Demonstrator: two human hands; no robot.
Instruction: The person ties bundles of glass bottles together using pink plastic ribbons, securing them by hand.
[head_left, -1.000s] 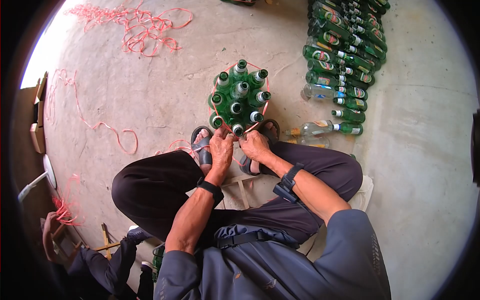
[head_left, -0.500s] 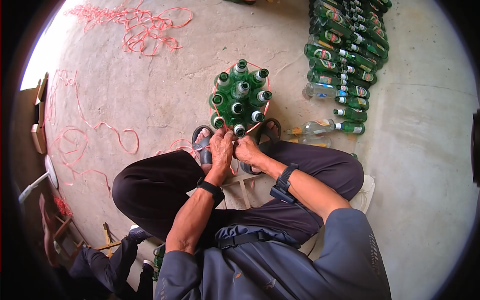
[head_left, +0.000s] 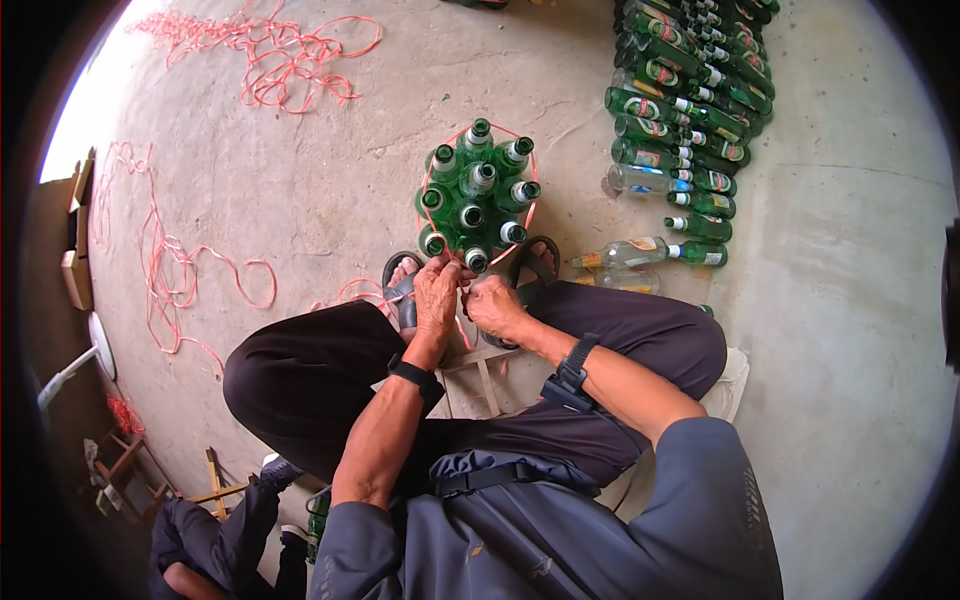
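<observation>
A tight cluster of several green glass bottles (head_left: pixel 478 180) stands upright on the floor between my sandalled feet. Pink plastic twine (head_left: pixel 534 165) loops around the bottles near their necks. At the near side of the cluster, my left hand (head_left: pixel 437 292) has its fingers closed on the twine, close to the front bottles. My right hand (head_left: pixel 495 303) is curled just beside it, also at the twine; its fingertips are partly hidden. A loose end of twine (head_left: pixel 462 333) hangs below the hands.
Rows of green bottles (head_left: pixel 690 110) lie on their sides at the right, with clear bottles (head_left: pixel 625 254) nearer. Tangled pink twine (head_left: pixel 300 60) and more twine (head_left: pixel 170 280) lie at left. Another person's leg (head_left: pixel 225 530) and a wooden stool (head_left: pixel 215 480) are at lower left.
My right hand has shifted slightly away from my left, widening the gap between them. The loose twine at left has moved a little. The other person's arm has come into view.
</observation>
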